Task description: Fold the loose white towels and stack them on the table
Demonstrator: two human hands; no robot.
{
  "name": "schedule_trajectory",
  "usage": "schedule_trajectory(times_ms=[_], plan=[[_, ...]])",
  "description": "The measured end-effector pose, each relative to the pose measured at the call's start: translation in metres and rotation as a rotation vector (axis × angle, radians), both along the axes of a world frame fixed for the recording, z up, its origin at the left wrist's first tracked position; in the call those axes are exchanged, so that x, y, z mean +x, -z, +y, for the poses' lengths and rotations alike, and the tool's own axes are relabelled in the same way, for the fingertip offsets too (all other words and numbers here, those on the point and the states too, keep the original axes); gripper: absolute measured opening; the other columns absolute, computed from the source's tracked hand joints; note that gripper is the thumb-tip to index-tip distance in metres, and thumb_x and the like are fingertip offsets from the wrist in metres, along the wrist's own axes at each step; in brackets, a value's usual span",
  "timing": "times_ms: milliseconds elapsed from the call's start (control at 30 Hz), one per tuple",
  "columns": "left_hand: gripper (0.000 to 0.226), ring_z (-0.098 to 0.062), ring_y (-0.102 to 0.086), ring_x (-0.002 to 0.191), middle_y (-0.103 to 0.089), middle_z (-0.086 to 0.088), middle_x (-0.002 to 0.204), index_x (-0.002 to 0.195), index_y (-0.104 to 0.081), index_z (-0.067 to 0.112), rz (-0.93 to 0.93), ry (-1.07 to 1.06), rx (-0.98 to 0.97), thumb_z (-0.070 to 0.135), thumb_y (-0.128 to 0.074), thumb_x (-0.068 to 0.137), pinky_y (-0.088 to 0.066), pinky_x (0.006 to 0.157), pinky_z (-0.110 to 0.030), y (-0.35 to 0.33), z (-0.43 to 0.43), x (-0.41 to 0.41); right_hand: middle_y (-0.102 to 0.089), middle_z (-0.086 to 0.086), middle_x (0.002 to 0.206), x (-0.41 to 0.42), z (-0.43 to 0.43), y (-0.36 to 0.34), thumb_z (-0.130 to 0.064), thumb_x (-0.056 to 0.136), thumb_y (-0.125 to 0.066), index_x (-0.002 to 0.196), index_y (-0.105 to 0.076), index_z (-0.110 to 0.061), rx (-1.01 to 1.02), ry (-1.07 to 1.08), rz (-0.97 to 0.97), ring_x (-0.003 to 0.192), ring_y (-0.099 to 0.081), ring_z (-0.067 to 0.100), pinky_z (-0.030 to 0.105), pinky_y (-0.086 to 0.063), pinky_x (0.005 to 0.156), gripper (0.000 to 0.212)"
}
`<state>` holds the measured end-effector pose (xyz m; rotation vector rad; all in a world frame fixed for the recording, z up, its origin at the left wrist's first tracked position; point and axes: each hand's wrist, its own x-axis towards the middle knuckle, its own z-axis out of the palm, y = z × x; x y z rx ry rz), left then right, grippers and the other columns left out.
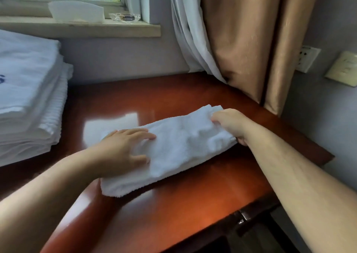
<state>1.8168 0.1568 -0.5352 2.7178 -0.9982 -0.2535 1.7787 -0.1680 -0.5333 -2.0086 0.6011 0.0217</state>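
- A polished red-brown tabletop is seen below a window, with a tan curtain hung at its far right corner.
- A stack of folded towels is set at the tabletop's left edge, apart from the work in hand.
- A white towel, already folded into a long narrow band, is laid across the middle of the tabletop. Its long axis is run on a slant from near left to far right.
- The left hand is pressed flat on the band's near-left end, the grip spread and the fingers straight, pointed along the band.
- The right hand is closed on the far-right end, the grip pinching the layered edge, fingers curled over the top and the thumb apparently tucked beneath.
- The next fold is judged to turn on that slant: the pinched end would have to be carried along the long axis toward the pinned end. The stack is found on the left hand's side, nearer to it.
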Motion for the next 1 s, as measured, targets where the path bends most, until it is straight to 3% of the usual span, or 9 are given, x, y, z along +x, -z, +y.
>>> schedule_trajectory(times_ms=[100, 233, 433, 567, 800, 900, 1000], plan=[[0.061, -0.011, -0.026, 0.146, -0.035, 0.015, 0.159, 0.151, -0.037, 0.044, -0.115, -0.027, -0.108, 0.047, -0.057, 0.093, -0.014, 0.12, -0.03, -0.001, 0.001, -0.003, -0.073, 0.008, 0.088, 0.001, 0.0, -0.008, -0.033, 0.068, -0.061, 0.075, -0.074, -0.015, 0.072, 0.046, -0.09, 0.08, -0.071, 0.026, 0.041, -0.054, 0.076, 0.023], [0.061, -0.011, -0.025, 0.147, -0.036, 0.015, 0.159, 0.152, -0.035, 0.043, -0.162, 0.019, -0.165, 0.059, -0.043, 0.093, -0.016, 0.121, -0.033, -0.001, -0.013, -0.004, -0.072, 0.015, 0.096, 0.001, -0.02, -0.026, -0.038, 0.065, -0.063, 0.085, -0.071, -0.012, -0.009, 0.155, -0.1, 0.093, -0.069, 0.033, 0.047, -0.055, 0.09, 0.033], [0.057, -0.011, -0.019, 0.15, -0.03, 0.016, 0.162, 0.152, -0.032, 0.046, -0.171, 0.072, -0.081, 0.06, -0.04, 0.097, -0.01, 0.12, -0.032, 0.008, -0.039, -0.004, -0.067, 0.007, 0.08, 0.008, -0.036, -0.03, -0.029, 0.075, -0.054, 0.074, -0.063, -0.016, -0.259, 0.143, 0.042, 0.082, -0.064, 0.029, 0.038, -0.05, 0.074, 0.016], [0.059, -0.011, -0.015, 0.151, -0.028, 0.016, 0.162, 0.152, -0.033, 0.045, -0.158, 0.096, -0.07, 0.062, -0.039, 0.096, -0.006, 0.12, -0.034, 0.008, -0.048, 0.001, -0.066, 0.01, 0.087, 0.022, -0.044, -0.024, -0.024, 0.098, -0.043, 0.094, -0.065, -0.008, -0.499, 0.071, 0.135, 0.076, -0.06, 0.025, 0.033, -0.039, 0.06, 0.028], [0.058, -0.011, -0.018, 0.15, -0.032, 0.015, 0.16, 0.152, -0.034, 0.045, -0.195, 0.148, -0.091, 0.061, -0.04, 0.096, -0.007, 0.122, -0.037, 0.013, -0.063, 0.005, -0.065, 0.009, 0.086, 0.02, -0.062, -0.015, -0.037, 0.102, -0.04, 0.085, -0.061, -0.01, -0.704, 0.08, 0.131, 0.074, -0.058, 0.023, 0.033, -0.036, 0.057, 0.038], [0.057, -0.01, -0.02, 0.149, -0.034, 0.017, 0.159, 0.151, -0.036, 0.044, -0.182, 0.148, -0.139, 0.059, -0.041, 0.096, -0.011, 0.123, -0.037, 0.015, -0.066, 0.006, -0.064, 0.01, 0.084, 0.019, -0.069, -0.009, -0.035, 0.102, -0.04, 0.079, -0.059, -0.01, -0.664, 0.116, 0.086, 0.071, -0.055, 0.023, 0.031, -0.034, 0.056, 0.038], [0.058, -0.01, -0.022, 0.148, -0.035, 0.017, 0.158, 0.151, -0.037, 0.044, -0.185, 0.152, -0.161, 0.059, -0.041, 0.095, -0.012, 0.121, -0.033, 0.016, -0.069, 0.007, -0.064, 0.005, 0.076, 0.015, -0.074, -0.003, -0.036, 0.099, -0.05, 0.075, -0.061, -0.014, -0.391, 0.173, -0.031, 0.069, -0.06, 0.023, 0.031, -0.043, 0.061, 0.035]])
